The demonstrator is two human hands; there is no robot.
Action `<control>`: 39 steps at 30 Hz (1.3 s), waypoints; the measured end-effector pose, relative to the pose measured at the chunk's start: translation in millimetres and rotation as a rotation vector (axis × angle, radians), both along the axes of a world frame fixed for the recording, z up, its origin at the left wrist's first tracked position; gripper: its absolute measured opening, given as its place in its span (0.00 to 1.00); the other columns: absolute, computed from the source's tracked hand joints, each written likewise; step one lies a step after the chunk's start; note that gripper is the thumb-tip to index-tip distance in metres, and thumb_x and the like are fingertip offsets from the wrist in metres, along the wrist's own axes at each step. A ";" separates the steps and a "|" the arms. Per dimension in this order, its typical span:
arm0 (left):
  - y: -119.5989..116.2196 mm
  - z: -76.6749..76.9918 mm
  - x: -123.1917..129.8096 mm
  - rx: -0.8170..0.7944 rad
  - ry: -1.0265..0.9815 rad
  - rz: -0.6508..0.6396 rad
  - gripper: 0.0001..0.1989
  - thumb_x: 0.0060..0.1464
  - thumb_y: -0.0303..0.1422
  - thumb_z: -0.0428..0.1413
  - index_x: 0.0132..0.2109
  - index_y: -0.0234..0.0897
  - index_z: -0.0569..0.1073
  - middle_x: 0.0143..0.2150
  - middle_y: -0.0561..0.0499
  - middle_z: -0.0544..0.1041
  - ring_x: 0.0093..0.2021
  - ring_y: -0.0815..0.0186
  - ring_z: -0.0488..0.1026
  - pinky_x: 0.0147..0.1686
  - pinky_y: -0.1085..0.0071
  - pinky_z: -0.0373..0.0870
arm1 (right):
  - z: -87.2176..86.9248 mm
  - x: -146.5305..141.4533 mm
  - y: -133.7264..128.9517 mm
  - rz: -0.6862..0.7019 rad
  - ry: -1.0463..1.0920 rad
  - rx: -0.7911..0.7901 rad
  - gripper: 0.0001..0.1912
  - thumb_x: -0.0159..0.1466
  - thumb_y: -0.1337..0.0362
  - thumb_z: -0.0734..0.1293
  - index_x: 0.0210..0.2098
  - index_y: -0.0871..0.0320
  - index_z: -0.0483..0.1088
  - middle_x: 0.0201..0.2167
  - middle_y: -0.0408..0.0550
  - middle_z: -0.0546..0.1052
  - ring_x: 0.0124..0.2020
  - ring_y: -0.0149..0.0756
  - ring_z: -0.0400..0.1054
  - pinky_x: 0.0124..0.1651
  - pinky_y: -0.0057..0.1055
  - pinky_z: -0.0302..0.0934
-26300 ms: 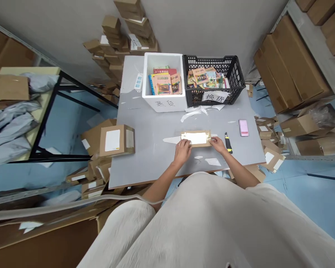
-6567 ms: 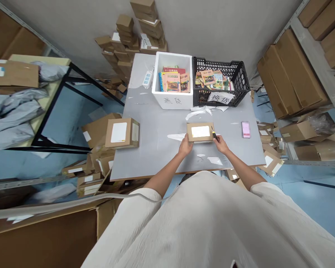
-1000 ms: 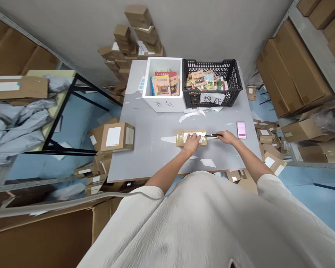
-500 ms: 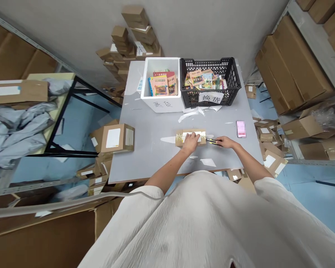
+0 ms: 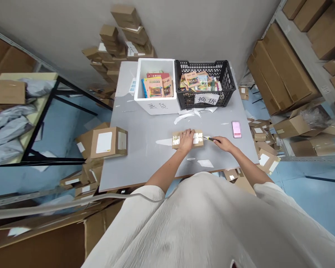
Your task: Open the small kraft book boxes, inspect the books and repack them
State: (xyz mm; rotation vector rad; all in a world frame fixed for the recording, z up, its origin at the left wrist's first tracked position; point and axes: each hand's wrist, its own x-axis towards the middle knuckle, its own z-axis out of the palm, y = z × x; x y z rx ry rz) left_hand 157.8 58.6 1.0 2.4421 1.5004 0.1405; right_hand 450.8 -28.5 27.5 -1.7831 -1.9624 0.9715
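Note:
A small cardboard box point(image 5: 174, 143) with shiny tape on its top lies on the grey table point(image 5: 145, 160). My left hand point(image 5: 186, 140) presses down over the middle of the box, its fingers reaching to the far edge. In my right hand point(image 5: 222, 143) is a box cutter point(image 5: 210, 139) with a black and yellow handle. Its thin tip points left and meets the right end of the box; how deep it sits there I cannot tell. White scraps of paper point(image 5: 205, 163) lie around the box.
Behind stand a white foam box point(image 5: 163, 106) and a black plastic crate point(image 5: 226, 97), both with books inside. A phone point(image 5: 236, 129) lies at the right, a larger carton point(image 5: 104, 143) at the left. Stacked boxes point(image 5: 125, 16) rise at the back left.
My left hand has shifted slightly on the box, with its fingers further over the far side. The cutter is now level with the upper middle of the box's right end. The whole view has shifted slightly.

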 end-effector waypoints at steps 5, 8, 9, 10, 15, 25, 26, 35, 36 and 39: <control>4.2 -8.4 2.4 -0.008 -0.007 -0.020 0.31 0.65 0.22 0.53 0.73 0.42 0.71 0.74 0.35 0.71 0.76 0.45 0.66 0.76 0.45 0.59 | 0.1 -11.8 0.2 0.126 -0.310 0.066 0.25 0.78 0.58 0.67 0.73 0.48 0.77 0.57 0.58 0.82 0.60 0.54 0.74 0.62 0.45 0.66; 4.8 -11.6 1.5 -0.008 -0.040 -0.023 0.31 0.66 0.22 0.51 0.73 0.42 0.70 0.74 0.34 0.72 0.77 0.46 0.65 0.77 0.44 0.58 | -1.4 -13.2 1.3 0.139 -0.341 0.052 0.26 0.79 0.59 0.67 0.74 0.48 0.75 0.59 0.59 0.81 0.59 0.53 0.73 0.63 0.45 0.65; 4.7 -12.5 1.2 -0.007 -0.046 -0.030 0.31 0.66 0.22 0.51 0.74 0.41 0.70 0.74 0.33 0.72 0.78 0.46 0.64 0.78 0.43 0.57 | -1.9 -12.7 1.8 0.145 -0.340 0.049 0.27 0.79 0.59 0.67 0.75 0.48 0.75 0.59 0.59 0.80 0.59 0.53 0.73 0.63 0.45 0.65; 4.3 -13.4 1.1 -0.006 -0.050 -0.039 0.33 0.65 0.21 0.51 0.75 0.39 0.69 0.74 0.32 0.71 0.79 0.46 0.63 0.79 0.44 0.56 | -2.5 -12.2 2.3 0.149 -0.339 0.046 0.27 0.79 0.59 0.67 0.75 0.48 0.75 0.58 0.59 0.80 0.60 0.53 0.72 0.63 0.45 0.64; -0.1 -14.6 2.7 0.004 -0.041 -0.053 0.36 0.66 0.21 0.48 0.79 0.32 0.64 0.78 0.29 0.68 0.82 0.45 0.60 0.81 0.44 0.55 | -9.8 -14.4 2.8 0.123 -0.321 0.066 0.27 0.80 0.56 0.66 0.75 0.48 0.75 0.57 0.58 0.80 0.59 0.53 0.71 0.64 0.45 0.63; -7.9 -3.2 1.7 -0.043 -0.058 -0.057 0.41 0.63 0.23 0.50 0.82 0.33 0.61 0.82 0.28 0.63 0.85 0.42 0.56 0.82 0.38 0.53 | -24.1 -13.2 -4.3 0.012 -0.306 0.147 0.28 0.81 0.53 0.61 0.75 0.48 0.75 0.59 0.60 0.79 0.58 0.57 0.67 0.62 0.49 0.61; -8.1 -3.0 1.4 -0.046 -0.056 -0.059 0.41 0.63 0.23 0.51 0.82 0.33 0.61 0.82 0.29 0.63 0.85 0.42 0.56 0.82 0.39 0.53 | -23.7 -10.8 -4.6 0.013 -0.304 0.154 0.28 0.80 0.53 0.62 0.75 0.47 0.75 0.59 0.60 0.79 0.58 0.57 0.67 0.61 0.49 0.60; -7.3 -7.4 -0.3 -0.026 -0.039 -0.067 0.37 0.65 0.22 0.47 0.80 0.33 0.64 0.82 0.31 0.65 0.85 0.44 0.57 0.82 0.41 0.53 | -21.9 -6.7 -3.3 -0.022 -0.293 0.130 0.27 0.79 0.56 0.63 0.74 0.49 0.75 0.62 0.60 0.79 0.60 0.59 0.66 0.61 0.50 0.60; -7.4 -7.9 -0.4 -0.022 -0.041 -0.067 0.38 0.65 0.22 0.47 0.80 0.33 0.64 0.82 0.31 0.65 0.85 0.44 0.57 0.82 0.41 0.53 | -21.5 -4.6 -2.7 -0.027 -0.285 0.128 0.27 0.79 0.56 0.64 0.73 0.50 0.76 0.62 0.60 0.80 0.61 0.59 0.67 0.62 0.51 0.60; -7.4 -8.6 0.0 -0.017 -0.044 -0.060 0.39 0.65 0.22 0.47 0.81 0.35 0.63 0.81 0.33 0.66 0.84 0.44 0.58 0.81 0.40 0.54 | -20.8 1.6 -1.5 -0.033 -0.275 0.127 0.26 0.78 0.55 0.65 0.72 0.49 0.77 0.62 0.60 0.80 0.61 0.60 0.67 0.61 0.51 0.61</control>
